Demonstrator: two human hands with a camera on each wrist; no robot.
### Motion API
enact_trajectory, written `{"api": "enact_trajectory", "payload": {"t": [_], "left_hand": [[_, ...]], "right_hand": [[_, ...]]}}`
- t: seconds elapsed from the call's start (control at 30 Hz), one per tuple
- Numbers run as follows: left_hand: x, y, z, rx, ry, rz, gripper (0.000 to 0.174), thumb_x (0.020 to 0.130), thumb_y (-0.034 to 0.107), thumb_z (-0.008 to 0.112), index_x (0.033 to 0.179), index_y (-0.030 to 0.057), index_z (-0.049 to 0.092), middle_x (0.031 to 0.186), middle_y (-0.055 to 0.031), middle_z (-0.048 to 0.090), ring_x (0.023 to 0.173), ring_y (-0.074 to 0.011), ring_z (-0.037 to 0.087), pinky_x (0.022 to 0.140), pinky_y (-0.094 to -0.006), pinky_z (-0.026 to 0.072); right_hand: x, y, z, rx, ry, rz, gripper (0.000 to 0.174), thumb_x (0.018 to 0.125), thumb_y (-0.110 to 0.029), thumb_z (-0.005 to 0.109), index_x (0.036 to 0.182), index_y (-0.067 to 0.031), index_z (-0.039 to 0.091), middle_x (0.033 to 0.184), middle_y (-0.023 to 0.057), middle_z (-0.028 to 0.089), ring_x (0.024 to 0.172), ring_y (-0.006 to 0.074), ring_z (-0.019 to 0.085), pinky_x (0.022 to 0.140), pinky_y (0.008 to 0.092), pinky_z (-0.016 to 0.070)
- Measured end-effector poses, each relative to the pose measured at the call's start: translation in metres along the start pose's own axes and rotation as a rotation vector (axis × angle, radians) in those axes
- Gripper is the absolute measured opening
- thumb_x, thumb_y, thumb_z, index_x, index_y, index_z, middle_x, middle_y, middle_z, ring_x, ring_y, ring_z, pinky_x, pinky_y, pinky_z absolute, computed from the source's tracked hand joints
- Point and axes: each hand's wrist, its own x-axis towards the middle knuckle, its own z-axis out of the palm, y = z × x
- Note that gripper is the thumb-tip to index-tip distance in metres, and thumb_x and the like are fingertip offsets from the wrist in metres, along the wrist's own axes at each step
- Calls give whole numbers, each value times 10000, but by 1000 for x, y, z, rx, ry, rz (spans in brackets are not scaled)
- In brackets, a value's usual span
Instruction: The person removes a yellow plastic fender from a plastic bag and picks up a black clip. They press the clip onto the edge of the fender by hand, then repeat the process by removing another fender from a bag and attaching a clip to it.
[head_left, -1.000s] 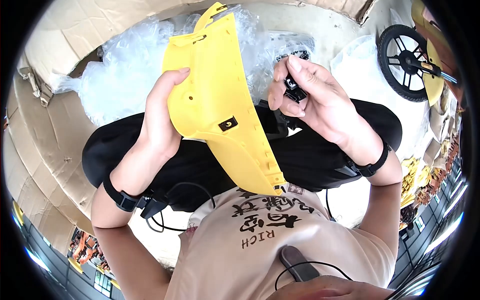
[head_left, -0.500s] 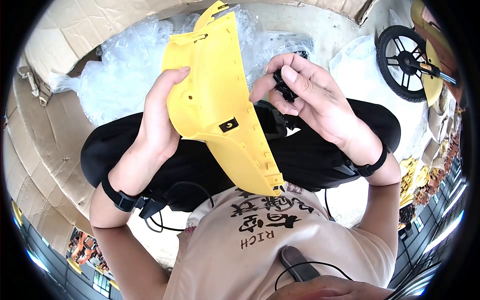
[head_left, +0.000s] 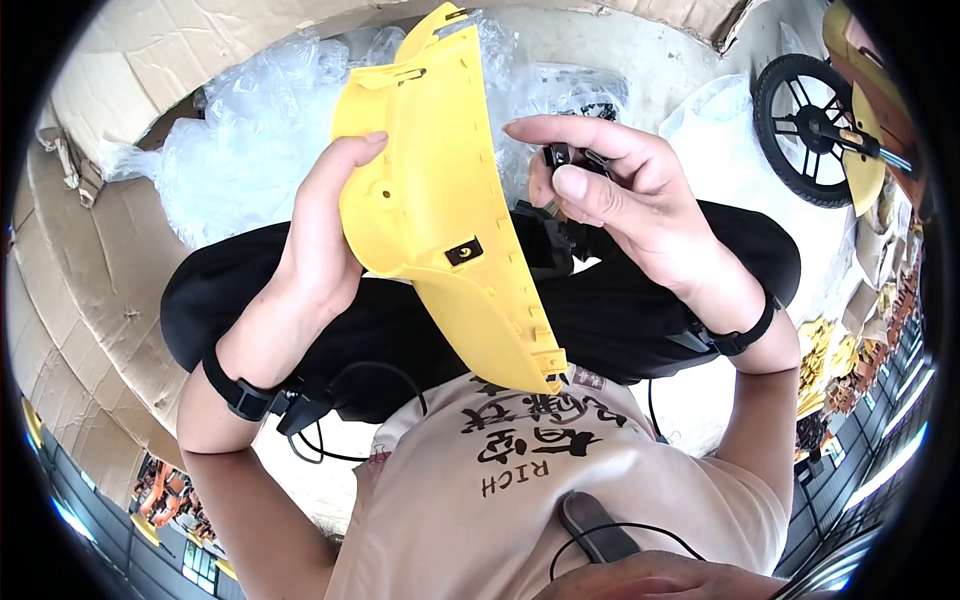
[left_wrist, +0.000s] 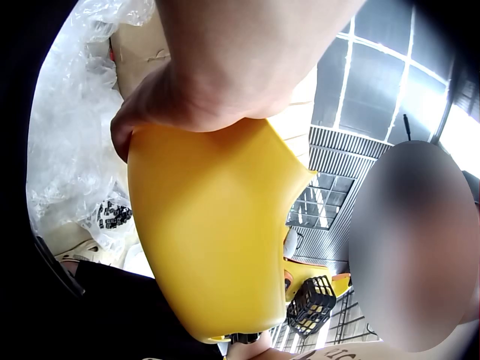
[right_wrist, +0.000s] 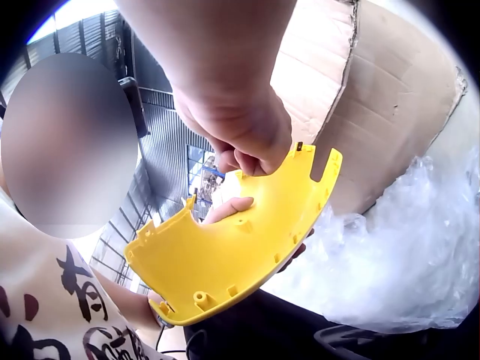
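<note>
My left hand [head_left: 322, 220] grips a curved yellow plastic panel [head_left: 425, 170] by its left edge, thumb across its face. The panel stands tilted above the lap, its ribbed inner side showing in the right wrist view and its smooth outer side [left_wrist: 210, 232] in the left wrist view. A small black insert [head_left: 463, 253] sits in the panel's face. Just right of the panel, my right hand [head_left: 645, 205] pinches small black plastic pieces [head_left: 560, 155] between thumb and fingers, index finger stretched toward the panel's edge. In the right wrist view the hand hides these pieces.
Crumpled clear plastic bags [head_left: 250, 140] lie beyond the knees, beside cardboard [head_left: 90, 260]. A clear bag with small black parts [head_left: 600, 105] lies behind the right hand. A black spoked wheel [head_left: 808, 125] stands at the far right. Dark parts [head_left: 545, 240] rest between the legs.
My right hand has turned the black pieces between its fingers and straightened its index finger toward the panel. The panel has shifted slightly right, still in the left hand.
</note>
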Motion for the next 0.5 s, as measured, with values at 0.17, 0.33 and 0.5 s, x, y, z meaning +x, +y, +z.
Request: {"api": "enact_trajectory", "payload": {"t": [0.17,0.33,0.5], "left_hand": [[-2,1,1,12,-17,-25,529,945,395,503,1309,10,515,1160,-117,643,1056,-202,643,913,-347,507],[-2,-1,0,7,-26,-32,531,942,397,510,1306,11,519,1158,-118,643,1059,-203,643,914,-348,507],[-1,-1,-1,9,-26,-28,535,940,402,515,1303,8,521,1156,-119,644,1060,-204,643,917,-348,508]], "right_hand": [[-1,-1,-3,-194,-23,-98,295,967,-180,656,1192,8,627,962,56,697,901,80,648,711,207,482],[0,4,1,-45,13,-85,232,932,-172,702,1083,-7,640,957,45,696,833,84,630,703,204,472],[0,12,-4,-199,19,-166,243,903,-133,728,1086,4,646,962,45,699,801,95,611,733,227,488]]}}
